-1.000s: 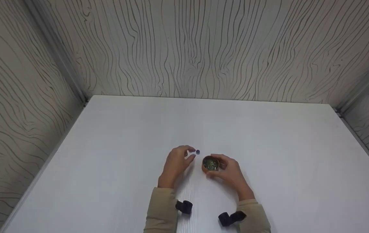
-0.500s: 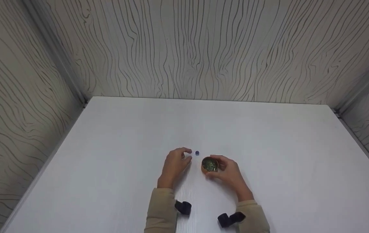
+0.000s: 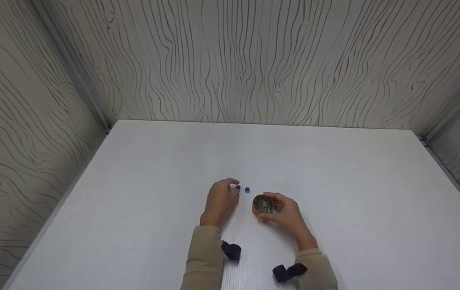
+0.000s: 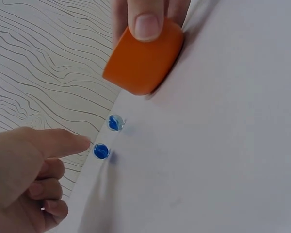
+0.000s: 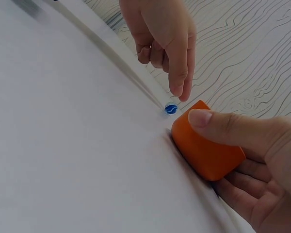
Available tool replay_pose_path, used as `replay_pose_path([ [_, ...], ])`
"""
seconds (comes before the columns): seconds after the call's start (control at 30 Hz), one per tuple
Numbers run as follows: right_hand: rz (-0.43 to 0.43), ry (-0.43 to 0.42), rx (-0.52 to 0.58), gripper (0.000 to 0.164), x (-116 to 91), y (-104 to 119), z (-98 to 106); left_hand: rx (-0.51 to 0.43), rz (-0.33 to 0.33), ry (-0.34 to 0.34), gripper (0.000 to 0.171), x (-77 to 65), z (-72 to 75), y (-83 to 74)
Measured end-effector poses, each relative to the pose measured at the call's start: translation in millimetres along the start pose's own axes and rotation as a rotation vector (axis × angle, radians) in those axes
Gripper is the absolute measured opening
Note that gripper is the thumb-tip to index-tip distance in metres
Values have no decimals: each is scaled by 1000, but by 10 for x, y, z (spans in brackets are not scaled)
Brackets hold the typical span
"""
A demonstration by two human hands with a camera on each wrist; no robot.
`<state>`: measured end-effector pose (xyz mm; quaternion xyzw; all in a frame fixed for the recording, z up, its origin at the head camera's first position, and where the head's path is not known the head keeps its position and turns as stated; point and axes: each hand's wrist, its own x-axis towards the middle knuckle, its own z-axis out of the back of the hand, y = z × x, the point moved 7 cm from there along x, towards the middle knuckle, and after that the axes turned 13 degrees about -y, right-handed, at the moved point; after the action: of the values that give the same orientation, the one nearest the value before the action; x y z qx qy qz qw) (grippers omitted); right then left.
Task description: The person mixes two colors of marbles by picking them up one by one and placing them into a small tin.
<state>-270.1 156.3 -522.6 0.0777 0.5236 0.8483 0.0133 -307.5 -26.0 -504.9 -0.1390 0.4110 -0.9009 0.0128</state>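
Observation:
My right hand [image 3: 288, 213] grips a small orange cup [image 5: 206, 145] by its side, thumb on the near wall. The cup stands on the table, its mouth showing greenish, glassy contents [image 3: 263, 204] in the head view. Left of the cup lie two clear marbles with blue swirls. The nearer marble to the cup [image 4: 115, 122] lies apart from both hands. By my left index fingertip sits the other marble [image 4: 101, 151], between finger and thumb in the head view. My left hand [image 3: 220, 201] has its index finger extended and the other fingers curled; contact with that marble is unclear.
The white table [image 3: 153, 181] reaches back to a wall [image 3: 238, 60] with a wood-grain pattern. Similar panels [image 3: 20, 141] stand at the sides. A black wrist camera [image 3: 232, 250] sits at the left sleeve, and another black camera [image 3: 282, 273] at the right.
A second marble now shows at my left fingertips; earlier head frames show only one. The left hand drew back slightly, then moved forward again. The right hand and cup stay nearly still.

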Motion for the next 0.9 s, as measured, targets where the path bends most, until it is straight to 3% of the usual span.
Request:
replay_pose_path([
  [0.4, 3, 6, 0, 63, 7, -30, 1, 5, 32, 30, 22, 35, -103, 79],
  [0.9, 2, 12, -2, 62, -2, 4, 7, 26, 38, 59, 17, 50, -107, 82],
])
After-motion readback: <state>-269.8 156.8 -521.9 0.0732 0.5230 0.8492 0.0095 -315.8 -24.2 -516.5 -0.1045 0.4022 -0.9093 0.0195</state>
